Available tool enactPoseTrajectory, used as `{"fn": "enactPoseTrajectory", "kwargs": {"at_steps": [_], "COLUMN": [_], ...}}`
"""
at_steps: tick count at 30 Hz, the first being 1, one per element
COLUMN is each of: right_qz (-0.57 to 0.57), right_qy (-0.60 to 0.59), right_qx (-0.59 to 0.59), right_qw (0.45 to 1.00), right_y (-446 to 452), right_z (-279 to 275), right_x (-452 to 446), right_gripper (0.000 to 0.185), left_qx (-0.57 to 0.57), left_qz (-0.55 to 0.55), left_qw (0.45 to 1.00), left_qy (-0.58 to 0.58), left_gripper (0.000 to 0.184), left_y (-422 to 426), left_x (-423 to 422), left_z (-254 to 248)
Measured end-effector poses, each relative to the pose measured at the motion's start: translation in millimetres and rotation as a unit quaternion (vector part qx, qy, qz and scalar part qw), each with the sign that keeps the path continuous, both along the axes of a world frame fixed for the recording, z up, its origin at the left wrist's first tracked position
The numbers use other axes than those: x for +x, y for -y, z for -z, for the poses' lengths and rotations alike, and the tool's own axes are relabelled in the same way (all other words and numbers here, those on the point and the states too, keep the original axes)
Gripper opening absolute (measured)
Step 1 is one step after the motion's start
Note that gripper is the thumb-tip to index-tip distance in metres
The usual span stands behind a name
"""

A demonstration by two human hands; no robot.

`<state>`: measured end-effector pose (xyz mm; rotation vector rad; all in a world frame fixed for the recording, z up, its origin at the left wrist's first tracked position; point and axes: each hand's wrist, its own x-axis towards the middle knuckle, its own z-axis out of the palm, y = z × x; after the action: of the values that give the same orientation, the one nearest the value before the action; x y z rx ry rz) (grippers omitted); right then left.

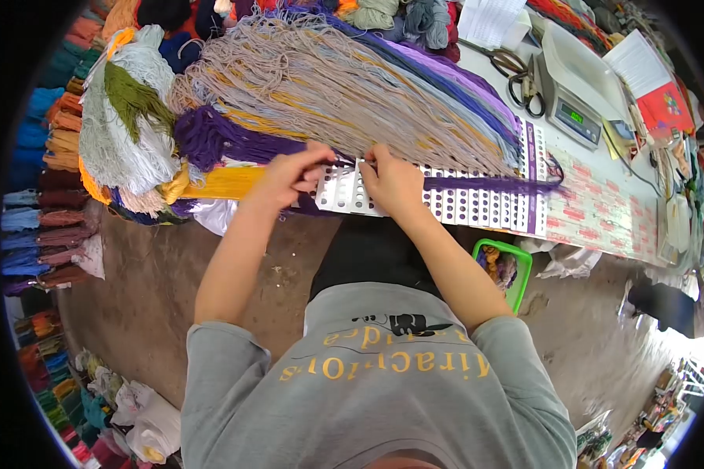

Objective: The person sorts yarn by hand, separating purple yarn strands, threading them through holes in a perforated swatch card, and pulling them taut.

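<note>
At the table's near edge lie white cards (454,205) with rows of punched holes, overlapping side by side. My right hand (395,181) is closed over the cards, with a skein of purple thread (485,185) trailing from it to the right. To its left, my left hand (293,173) is pinched on dark purple strands beside the left end of the cards. Fine strands run between the two hands; exactly how they pass through the card holes is hidden by my fingers.
Long grey-beige threads (289,78) spread behind the hands, with a purple bundle (219,137) and yellow thread (223,184) at left. Black-handled scissors (516,74) and a digital scale (572,113) stand at back right. A green basket (522,277) sits below the table edge.
</note>
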<state>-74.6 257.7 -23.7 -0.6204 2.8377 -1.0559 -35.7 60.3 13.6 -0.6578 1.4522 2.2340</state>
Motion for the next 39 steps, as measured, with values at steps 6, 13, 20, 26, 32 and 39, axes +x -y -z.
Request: {"fn": "enactPoseTrajectory", "kwargs": {"at_steps": [6,13,20,26,32,39], "right_qz": [0.008,0.001,-0.042,-0.038,-0.026,-0.034], "right_qy": [-0.002,-0.049,-0.114,-0.104,-0.096,-0.086], "right_qx": [-0.07,-0.13,-0.043,-0.037,-0.034,-0.051], "right_qw": [0.998,0.99,0.992,0.993,0.994,0.994], "right_y": [-4,-4,2,1,1,-1], "right_z": [5,9,3,4,4,7], "right_x": [7,7,9,9,8,8], "right_gripper": [0.019,0.017,0.038,0.037,0.036,0.036], "left_qx": [0.125,-0.345,0.159,-0.207,0.022,-0.432], "left_qz": [0.025,0.165,-0.1,-0.191,-0.162,-0.318], "left_qw": [0.981,0.909,0.977,0.923,0.977,0.84], "left_qy": [-0.146,-0.165,-0.104,-0.263,-0.14,-0.076], "left_gripper": [0.033,0.015,0.016,0.051,0.019,0.031], "left_y": [23,-40,47,53,104,169], "left_x": [5,-6,15,27,20,-2], "left_z": [-32,21,-19,-12,-22,-46]}}
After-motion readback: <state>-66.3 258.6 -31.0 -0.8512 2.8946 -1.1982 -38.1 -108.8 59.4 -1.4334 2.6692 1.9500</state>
